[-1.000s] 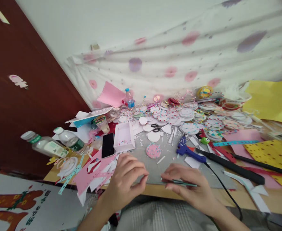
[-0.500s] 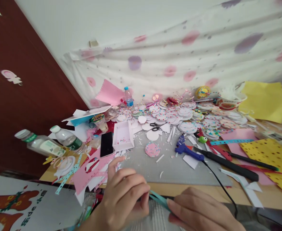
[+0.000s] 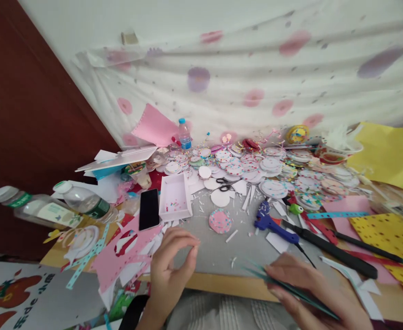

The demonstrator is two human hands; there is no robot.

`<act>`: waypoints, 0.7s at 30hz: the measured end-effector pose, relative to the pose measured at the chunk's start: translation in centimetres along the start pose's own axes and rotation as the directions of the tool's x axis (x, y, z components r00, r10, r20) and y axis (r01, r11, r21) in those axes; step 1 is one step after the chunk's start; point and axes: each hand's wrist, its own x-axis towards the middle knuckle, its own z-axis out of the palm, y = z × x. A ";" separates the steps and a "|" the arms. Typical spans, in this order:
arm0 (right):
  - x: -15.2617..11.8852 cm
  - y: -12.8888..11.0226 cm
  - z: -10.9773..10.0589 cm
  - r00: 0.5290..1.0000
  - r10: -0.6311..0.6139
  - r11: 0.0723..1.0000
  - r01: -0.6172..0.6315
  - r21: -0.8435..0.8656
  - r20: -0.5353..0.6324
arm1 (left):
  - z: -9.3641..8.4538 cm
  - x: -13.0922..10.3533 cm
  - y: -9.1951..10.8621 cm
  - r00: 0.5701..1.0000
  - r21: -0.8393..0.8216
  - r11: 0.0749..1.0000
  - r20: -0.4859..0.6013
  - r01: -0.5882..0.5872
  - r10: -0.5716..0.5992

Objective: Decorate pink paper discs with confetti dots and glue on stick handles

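Observation:
My right hand (image 3: 311, 279) is closed around a pair of teal tweezers (image 3: 306, 298) at the table's front edge. The tweezers point left, and their tips are smeared by motion. Over the front edge, my left hand (image 3: 172, 263) makes a pinch with thumb and forefinger; anything between the fingertips is too small to make out. A round pink disc (image 3: 220, 221) edged with small coloured dots lies on the grey mat (image 3: 208, 254), beyond both hands. Left of the disc stands a white open box (image 3: 185, 214) with small coloured bits inside.
A blue glue gun (image 3: 273, 224) with a black cord lies at right, beside a black-handled tool (image 3: 335, 250). Scissors (image 3: 224, 184) and many decorated paper discs (image 3: 273, 188) fill the back. A phone (image 3: 149, 209) and plastic bottles (image 3: 84, 201) are at left.
My right hand has drawn the tweezers away to the right from my left fingers, where their tips were. My left hand has shifted slightly left and up. The camera view has tilted slightly.

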 end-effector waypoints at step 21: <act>5.6 10.1 2.2 0.975 0.219 0.965 -0.222 -0.142 -0.037 | -9.2 3.6 -9.1 0.880 0.381 0.802 -0.076 0.460 -0.468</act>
